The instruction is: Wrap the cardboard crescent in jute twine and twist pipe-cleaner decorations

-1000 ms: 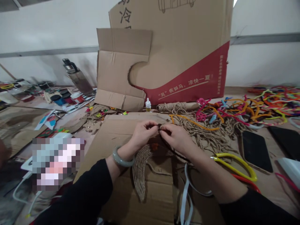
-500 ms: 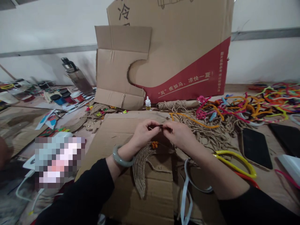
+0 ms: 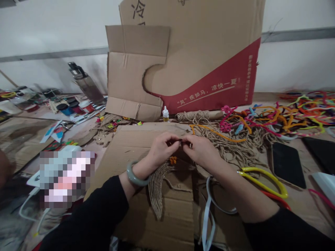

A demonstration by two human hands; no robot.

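My left hand (image 3: 162, 149) and my right hand (image 3: 199, 149) meet fingertip to fingertip above a cardboard sheet (image 3: 131, 139). Both pinch a small, dark, thin piece (image 3: 180, 141) between them; its kind is too small to make out. Just below the hands lies a curved shape of twine rows (image 3: 157, 193), with a small orange flower (image 3: 173, 160) at its upper end. A loose bit of twine (image 3: 176, 187) rests beside the curve. My wrists partly hide the sheet and the twine.
A small glue bottle (image 3: 165, 114) stands behind the sheet, before an upright cardboard panel (image 3: 209, 45). To the right are tangled twine (image 3: 235, 146), colourful pipe cleaners (image 3: 277, 116), yellow-handled scissors (image 3: 269, 179) and a phone (image 3: 288, 164). Paint jars (image 3: 65, 109) and a water bottle (image 3: 87, 83) stand left.
The camera view has shifted very slightly. My hands keep pinching at the same place, with hardly any movement of the fingers.
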